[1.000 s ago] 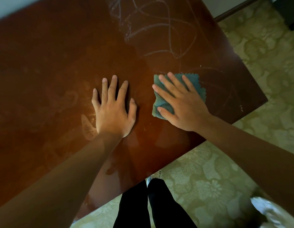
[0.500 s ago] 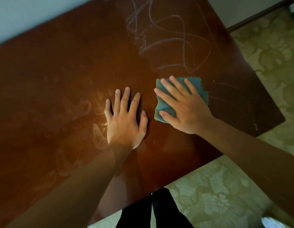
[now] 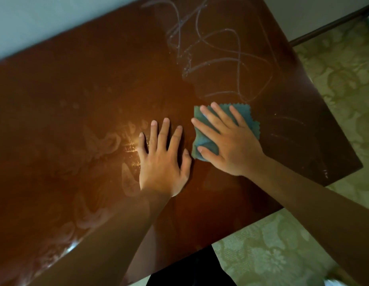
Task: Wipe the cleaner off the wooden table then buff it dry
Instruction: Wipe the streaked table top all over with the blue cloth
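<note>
Pressing the teal cloth (image 3: 244, 118) flat against the wooden table (image 3: 76, 96) with my right hand (image 3: 231, 145), fingers straight and fanned over it, thumb lying along its near-left edge; no pinch, just palm weight. Left hand (image 3: 163, 162) sits flat on bare wood just left of the cloth, fingers spread, holding nothing, bracing me. Cloth lies roughly mid-table, toward the right-hand half. Beyond the cloth, toward the far right corner of the table, looping squiggles of cleaner (image 3: 220, 58) remain as pale lines, clearly unwiped. Right of the cloth, faint curved streaks (image 3: 287, 129) suggest only a thin film there. Left of the cloth, past my left hand, cloudy smears and swirl marks (image 3: 105, 141) run down toward the near left edge, with a bright glint off the surface, so that side looks wet or hazy, not buffed. My read: wiping is partway at best. The far squiggles need a full pass, the smeared left half needs going over, and the dry buff has not started anywhere I can vouch for. Patterned carpet (image 3: 334, 79) shows off the table's right edge.
</note>
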Tool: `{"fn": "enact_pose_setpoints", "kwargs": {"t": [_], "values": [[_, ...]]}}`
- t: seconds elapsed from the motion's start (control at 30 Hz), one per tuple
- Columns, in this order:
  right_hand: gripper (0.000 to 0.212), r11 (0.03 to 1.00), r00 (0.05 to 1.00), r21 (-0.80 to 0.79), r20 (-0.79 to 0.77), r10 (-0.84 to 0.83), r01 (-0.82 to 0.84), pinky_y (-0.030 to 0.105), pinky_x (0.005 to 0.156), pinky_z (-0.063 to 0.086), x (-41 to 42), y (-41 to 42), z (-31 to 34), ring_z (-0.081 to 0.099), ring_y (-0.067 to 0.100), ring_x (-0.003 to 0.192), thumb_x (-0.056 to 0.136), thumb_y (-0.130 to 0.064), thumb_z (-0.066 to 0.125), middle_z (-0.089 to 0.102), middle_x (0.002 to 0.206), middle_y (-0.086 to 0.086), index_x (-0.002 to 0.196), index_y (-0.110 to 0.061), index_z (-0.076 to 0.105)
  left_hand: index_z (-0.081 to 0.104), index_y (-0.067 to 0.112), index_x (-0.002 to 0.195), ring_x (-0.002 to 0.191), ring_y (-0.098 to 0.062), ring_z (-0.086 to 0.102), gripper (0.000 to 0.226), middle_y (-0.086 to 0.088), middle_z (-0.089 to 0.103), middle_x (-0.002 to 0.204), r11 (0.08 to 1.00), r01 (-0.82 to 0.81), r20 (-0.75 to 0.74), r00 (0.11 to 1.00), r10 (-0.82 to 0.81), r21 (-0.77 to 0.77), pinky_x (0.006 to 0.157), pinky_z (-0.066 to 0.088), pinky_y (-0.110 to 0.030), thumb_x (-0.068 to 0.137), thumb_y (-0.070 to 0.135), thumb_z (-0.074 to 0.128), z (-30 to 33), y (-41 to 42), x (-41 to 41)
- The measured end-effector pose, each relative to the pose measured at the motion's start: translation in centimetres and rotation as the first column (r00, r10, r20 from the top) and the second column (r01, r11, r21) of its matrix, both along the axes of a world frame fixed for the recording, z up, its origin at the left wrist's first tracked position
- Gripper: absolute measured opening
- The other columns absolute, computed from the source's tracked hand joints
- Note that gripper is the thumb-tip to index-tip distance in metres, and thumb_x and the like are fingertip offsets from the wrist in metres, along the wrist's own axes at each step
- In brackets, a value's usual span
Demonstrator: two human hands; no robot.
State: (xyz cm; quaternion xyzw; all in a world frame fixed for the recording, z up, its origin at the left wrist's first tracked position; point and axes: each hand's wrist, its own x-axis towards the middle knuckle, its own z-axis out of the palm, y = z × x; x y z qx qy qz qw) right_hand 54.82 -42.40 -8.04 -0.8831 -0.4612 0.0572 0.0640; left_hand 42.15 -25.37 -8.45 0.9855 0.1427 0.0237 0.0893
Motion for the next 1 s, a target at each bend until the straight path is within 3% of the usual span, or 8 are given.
{"fn": "enact_pose_setpoints", "kwargs": {"t": [0.17,0.4,0.73,1.0], "values": [[0.067,0.998,0.999,-0.051,0.005,0.049,-0.048,0.055,0.127,0.011,1.7,1.9,0.1,0.013,0.026,0.159,0.102,-0.057,0.033,0.020,0.170,0.005,0.161,-0.026,0.030,0.040,0.019,0.152,0.154,-0.033,0.015,0.059,-0.011,0.029,0.164,1.000,0.015,0.001,1.000,-0.015,-0.002,0.122,0.008,-0.056,0.100,0.045,0.036,0.3,-0.1,0.1],[0.064,0.998,0.998,0.027,0.006,0.060,-0.060,0.059,0.125,0.019,-2.3,-1.5,-0.1,0.018,0.028,0.158,0.103,-0.054,0.037,0.027,0.168,0.007,0.160,-0.026,0.032,0.042,0.018,0.151,0.154,-0.035,0.015,0.056,-0.013,0.030,0.163,1.000,0.025,-0.010,1.000,-0.025,0.003,0.122,0.008,-0.057,0.101,0.043,0.034,0.3,-0.1,0.2],[0.064,0.997,0.997,-0.043,0.039,0.059,-0.058,0.058,0.125,0.017,3.4,3.2,0.4,0.019,0.029,0.157,0.103,-0.054,0.032,0.027,0.168,0.008,0.159,-0.023,0.034,0.042,0.017,0.151,0.154,-0.035,0.016,0.057,-0.013,0.031,0.162,0.999,0.030,-0.003,1.000,-0.030,-0.017,0.123,0.009,-0.059,0.101,0.043,0.037,0.3,-0.1,0.1],[0.062,0.996,0.996,-0.046,0.047,0.079,-0.077,0.058,0.126,0.016,-0.3,0.6,0.0,0.016,0.029,0.158,0.108,-0.053,0.023,0.023,0.169,0.009,0.161,-0.022,0.027,0.040,0.019,0.152,0.155,-0.032,0.011,0.060,-0.011,0.027,0.164,0.997,0.032,-0.011,0.999,-0.033,-0.069,0.123,0.005,-0.058,0.099,0.046,0.037,0.2,0.2,-0.1]]}}
